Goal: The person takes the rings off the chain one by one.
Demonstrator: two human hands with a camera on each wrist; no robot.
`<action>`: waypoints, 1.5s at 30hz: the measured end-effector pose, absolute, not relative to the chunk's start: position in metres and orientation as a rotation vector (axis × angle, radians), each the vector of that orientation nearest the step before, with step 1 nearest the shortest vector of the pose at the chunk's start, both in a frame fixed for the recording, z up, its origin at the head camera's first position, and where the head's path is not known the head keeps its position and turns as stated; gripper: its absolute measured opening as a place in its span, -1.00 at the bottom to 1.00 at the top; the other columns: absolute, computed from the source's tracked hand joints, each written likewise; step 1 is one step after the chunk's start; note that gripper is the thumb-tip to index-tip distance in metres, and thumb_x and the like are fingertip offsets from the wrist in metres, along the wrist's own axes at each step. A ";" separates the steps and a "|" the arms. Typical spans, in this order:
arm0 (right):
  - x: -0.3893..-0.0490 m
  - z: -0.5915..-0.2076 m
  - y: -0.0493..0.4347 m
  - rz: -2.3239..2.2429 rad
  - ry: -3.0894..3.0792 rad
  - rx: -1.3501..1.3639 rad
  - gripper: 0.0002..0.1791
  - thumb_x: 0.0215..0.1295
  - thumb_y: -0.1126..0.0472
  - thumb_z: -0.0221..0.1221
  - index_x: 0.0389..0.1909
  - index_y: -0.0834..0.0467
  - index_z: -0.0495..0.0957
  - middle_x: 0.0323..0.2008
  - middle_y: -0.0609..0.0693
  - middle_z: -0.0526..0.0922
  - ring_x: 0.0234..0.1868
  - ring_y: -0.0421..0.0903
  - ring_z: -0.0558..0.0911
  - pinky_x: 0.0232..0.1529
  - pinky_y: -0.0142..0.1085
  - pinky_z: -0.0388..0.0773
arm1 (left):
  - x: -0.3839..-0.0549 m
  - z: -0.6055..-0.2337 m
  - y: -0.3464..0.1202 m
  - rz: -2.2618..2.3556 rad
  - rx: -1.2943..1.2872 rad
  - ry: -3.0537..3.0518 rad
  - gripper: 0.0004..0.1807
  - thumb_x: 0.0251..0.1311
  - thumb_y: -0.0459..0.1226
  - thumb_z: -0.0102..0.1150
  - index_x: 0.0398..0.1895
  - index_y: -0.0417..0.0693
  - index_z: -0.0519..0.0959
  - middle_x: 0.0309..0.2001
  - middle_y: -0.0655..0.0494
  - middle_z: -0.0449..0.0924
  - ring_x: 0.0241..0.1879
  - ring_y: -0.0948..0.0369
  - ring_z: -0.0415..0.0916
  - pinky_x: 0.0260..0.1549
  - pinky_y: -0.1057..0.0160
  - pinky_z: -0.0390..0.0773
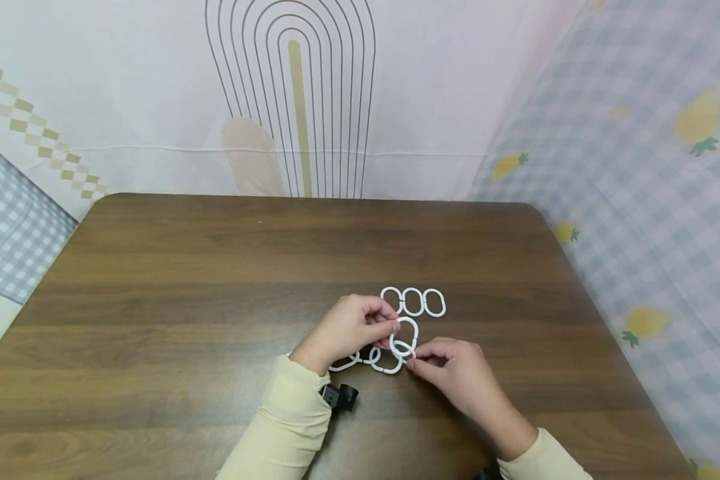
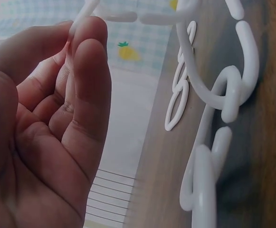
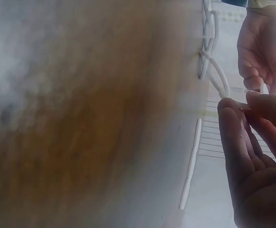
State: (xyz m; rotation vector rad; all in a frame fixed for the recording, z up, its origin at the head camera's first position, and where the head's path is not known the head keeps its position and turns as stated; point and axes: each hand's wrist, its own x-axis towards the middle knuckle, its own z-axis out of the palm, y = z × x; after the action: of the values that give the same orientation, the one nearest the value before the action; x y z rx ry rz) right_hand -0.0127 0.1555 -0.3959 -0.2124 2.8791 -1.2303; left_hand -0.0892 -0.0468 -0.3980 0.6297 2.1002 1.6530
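In the head view my left hand pinches a white oval plastic link between thumb and fingertips, holding it up over the table. My right hand grips the end link of a white chain by thumb and forefinger, and this end overlaps the raised link. Whether the two are hooked together I cannot tell. The chain trails left along the table, partly hidden under my left wrist. In the left wrist view, chain links hang through one another, with small gaps in their rims.
Three loose white links lie side by side just beyond my hands on the brown wooden table. A patterned cloth hangs behind the table, and a checked one runs along its right side.
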 end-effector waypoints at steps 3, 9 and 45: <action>-0.011 -0.396 0.156 -1.238 2.902 -0.217 -0.90 0.07 0.24 0.49 -0.48 -0.03 0.77 -0.47 -0.30 0.69 -0.46 -0.36 0.57 -0.40 -0.42 0.56 | -0.089 -0.398 -0.047 1.639 0.617 2.105 -0.94 0.29 -0.37 0.28 -0.32 -0.20 0.67 -0.49 0.11 0.66 -0.53 0.29 0.59 -0.42 0.15 0.70; -0.010 -0.394 0.158 -1.253 2.965 -0.236 -0.86 0.07 0.25 0.49 -0.50 -0.06 0.76 -0.47 -0.34 0.68 -0.47 -0.37 0.56 -0.42 -0.42 0.55 | -0.091 -0.401 -0.048 1.620 0.623 2.112 -0.89 0.29 -0.37 0.27 -0.28 -0.30 0.66 -0.44 -0.08 0.69 -0.58 0.32 0.54 -0.51 0.33 0.63; -0.008 -0.390 0.164 -1.277 3.001 -0.341 -0.80 0.05 0.31 0.49 -0.53 -0.08 0.74 -0.47 -0.35 0.66 -0.47 -0.39 0.55 -0.45 -0.44 0.54 | -0.096 -0.405 -0.058 1.493 0.589 2.221 -0.89 0.29 -0.34 0.27 -0.29 -0.24 0.70 -0.54 0.17 0.64 -0.62 0.31 0.54 -0.57 0.33 0.61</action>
State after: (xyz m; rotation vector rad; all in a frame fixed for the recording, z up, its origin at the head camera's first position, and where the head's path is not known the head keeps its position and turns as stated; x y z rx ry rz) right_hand -0.0081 0.1642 -0.3903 -0.3414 3.0012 -1.2769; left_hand -0.0963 -0.0583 -0.4047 0.5895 2.2212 1.4931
